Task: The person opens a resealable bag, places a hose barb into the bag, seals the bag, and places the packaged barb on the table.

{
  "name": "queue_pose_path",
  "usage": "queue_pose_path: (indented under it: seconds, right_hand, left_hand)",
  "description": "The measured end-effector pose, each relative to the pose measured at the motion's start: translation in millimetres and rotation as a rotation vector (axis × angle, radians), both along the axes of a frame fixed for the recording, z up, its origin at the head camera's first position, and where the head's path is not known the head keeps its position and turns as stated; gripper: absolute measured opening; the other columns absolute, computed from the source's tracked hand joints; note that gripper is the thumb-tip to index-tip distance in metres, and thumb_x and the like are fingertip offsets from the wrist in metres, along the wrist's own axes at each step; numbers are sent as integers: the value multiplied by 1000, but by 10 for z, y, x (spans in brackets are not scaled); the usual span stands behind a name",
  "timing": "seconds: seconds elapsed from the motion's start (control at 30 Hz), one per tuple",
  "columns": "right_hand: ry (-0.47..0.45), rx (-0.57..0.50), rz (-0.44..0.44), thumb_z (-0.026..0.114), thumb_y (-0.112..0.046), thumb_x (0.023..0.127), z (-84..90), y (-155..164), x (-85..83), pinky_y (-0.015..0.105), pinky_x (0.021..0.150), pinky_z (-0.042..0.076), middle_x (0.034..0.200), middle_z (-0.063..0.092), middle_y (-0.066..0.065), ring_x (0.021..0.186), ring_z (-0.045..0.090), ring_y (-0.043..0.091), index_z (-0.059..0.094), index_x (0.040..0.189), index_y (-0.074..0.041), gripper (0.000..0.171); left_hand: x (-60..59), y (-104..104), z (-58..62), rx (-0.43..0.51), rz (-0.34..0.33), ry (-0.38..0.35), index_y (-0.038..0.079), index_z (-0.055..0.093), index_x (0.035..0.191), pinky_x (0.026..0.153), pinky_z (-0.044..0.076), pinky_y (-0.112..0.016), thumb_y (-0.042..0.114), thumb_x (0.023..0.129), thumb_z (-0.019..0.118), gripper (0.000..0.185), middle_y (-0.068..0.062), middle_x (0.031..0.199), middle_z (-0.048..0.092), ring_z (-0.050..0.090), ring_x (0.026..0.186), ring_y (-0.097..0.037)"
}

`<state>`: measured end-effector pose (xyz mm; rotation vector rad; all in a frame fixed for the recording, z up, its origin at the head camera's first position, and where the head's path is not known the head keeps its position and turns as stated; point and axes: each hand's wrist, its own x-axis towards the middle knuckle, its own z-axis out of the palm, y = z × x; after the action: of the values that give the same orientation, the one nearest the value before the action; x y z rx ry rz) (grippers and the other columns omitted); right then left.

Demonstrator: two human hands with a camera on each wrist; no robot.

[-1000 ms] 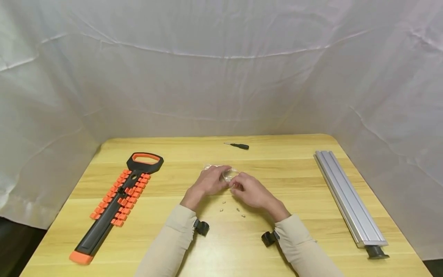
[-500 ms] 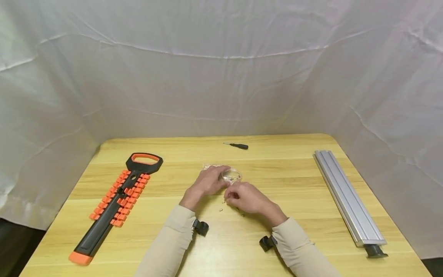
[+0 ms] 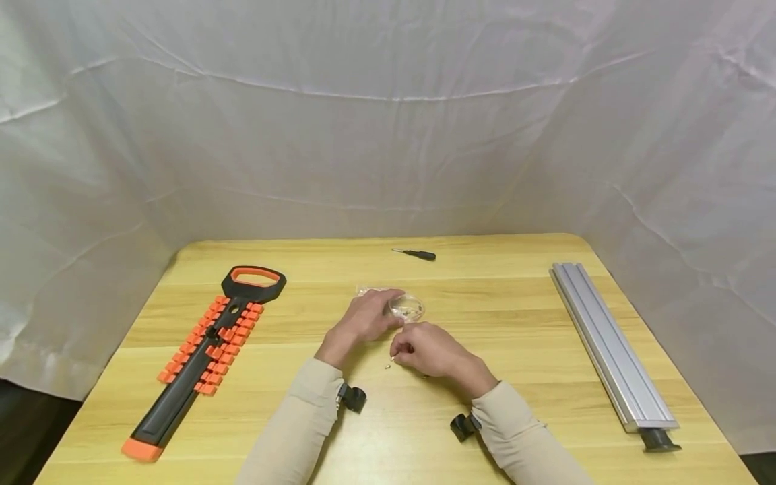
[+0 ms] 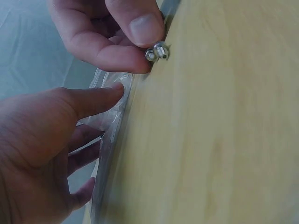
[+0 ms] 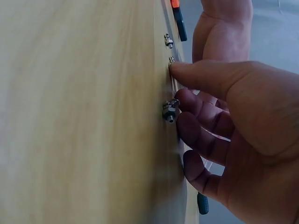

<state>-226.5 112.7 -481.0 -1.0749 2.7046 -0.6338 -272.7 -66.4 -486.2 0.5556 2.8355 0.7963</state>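
Note:
My left hand (image 3: 370,315) curves around a clear plastic bag (image 3: 407,308), thumb on the near side of its rounded open mouth. Small shiny bits lie inside it. In the left wrist view, the thumb rests on the crinkled film of the bag (image 4: 110,114). Just in front, my right hand (image 3: 432,350) is low over the table, with thumb and index at a small metal fitting (image 4: 161,50). Another small metal fitting (image 3: 388,366) lies just beside those fingertips. Under the right hand's other fingers, the right wrist view shows a fitting with a hex body (image 5: 170,112).
A black-handled screwdriver (image 3: 418,254) lies toward the back. To the left is a long black holder (image 3: 188,367) with orange clips and a loop handle. A grooved aluminium bar (image 3: 612,343) with a black end knob lies on the right. Pale cloth walls surround the table.
My right hand has left the bag's mouth and come toward me, down to the fittings; one fitting has shifted slightly nearer at its fingertips. The left hand has stayed on the bag.

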Motion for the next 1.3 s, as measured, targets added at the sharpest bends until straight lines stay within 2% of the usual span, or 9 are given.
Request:
queue_pose_path:
  seconds: [0.3,0.63,0.93,1.07,1.2,1.3]
  right_hand:
    - [46,33,15,69,-22,87,5,-33,32,22,72,46,79,57,-17,76,51,1,72,83,-27,7]
    - [92,84,42,59,-19,94,48,-13,98,25,77,48,89,54,-10,80,51,4,64,85,-21,11]
    - [45,24,-36,57,-22,97,67,83,27,24,75,48,89,53,-12,79,50,4,64,91,-20,10]
    - [28,-32,-74,58,-19,97,60,116,-22,29,79,50,89,56,-9,82,52,6,63,92,-18,7]
    - [-6,-78,-129,59,-18,96,58,148,-60,31,81,50,91,58,-8,85,54,8,63,94,-17,5]
    - [-49,-95,-182,58,-20,96,42,171,-91,29,79,50,91,57,-9,84,53,7,63,95,-18,4]
  left_hand:
    - [0,4,-3,-3,4,9,27,48,142,109,37,-50,38,88,69,58,-5,136,58,52,126,-26]
    - [6,7,13,-7,-1,8,27,48,142,108,39,-49,36,89,68,57,-6,136,58,52,126,-27]
    - [-2,6,-2,-5,3,14,26,48,142,110,36,-50,38,89,68,58,-5,137,58,51,127,-26]
    - [4,7,-1,0,4,14,27,47,142,109,37,-50,38,88,68,59,-5,136,58,52,126,-26]
    - [6,10,-5,0,9,23,27,48,142,109,39,-48,39,88,68,59,-4,134,60,53,124,-25]
    - [14,3,-13,2,12,20,27,48,142,107,40,-48,39,88,69,59,-4,133,60,54,123,-25]
